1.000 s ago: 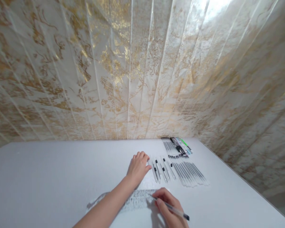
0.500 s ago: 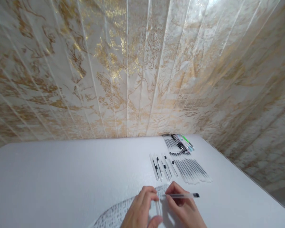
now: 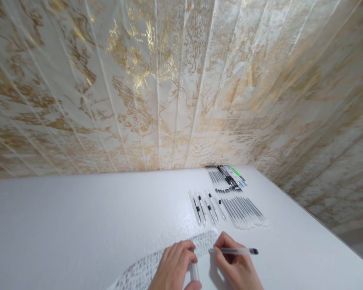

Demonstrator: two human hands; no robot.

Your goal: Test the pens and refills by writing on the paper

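Note:
Near the bottom of the head view, my right hand (image 3: 234, 257) pinches a pen (image 3: 240, 251). The pen has a pale barrel and a black end pointing right; its tip meets a sheet of paper (image 3: 145, 264) covered in rows of dark writing. My left hand (image 3: 177, 264) rests on the sheet, its fingers curled. Between its fingers and thumb is a clear narrow plastic piece (image 3: 194, 272), partly hidden, whose exact kind I cannot make out. The sheet's lower part runs out of view.
Beyond my hands, several clear pen parts with black pieces (image 3: 209, 208) lie on the white table (image 3: 78, 225). Dark refills (image 3: 242, 211) form a row to their right. Farther back are black caps (image 3: 228, 189), more pens (image 3: 230, 177) and a green marker (image 3: 235, 171). A gold-patterned curtain (image 3: 157, 100) hangs behind.
My left hand has slid a little left with the clear piece, uncovering more writing. My right hand and the pen have moved slightly right. The camera view has shifted a little.

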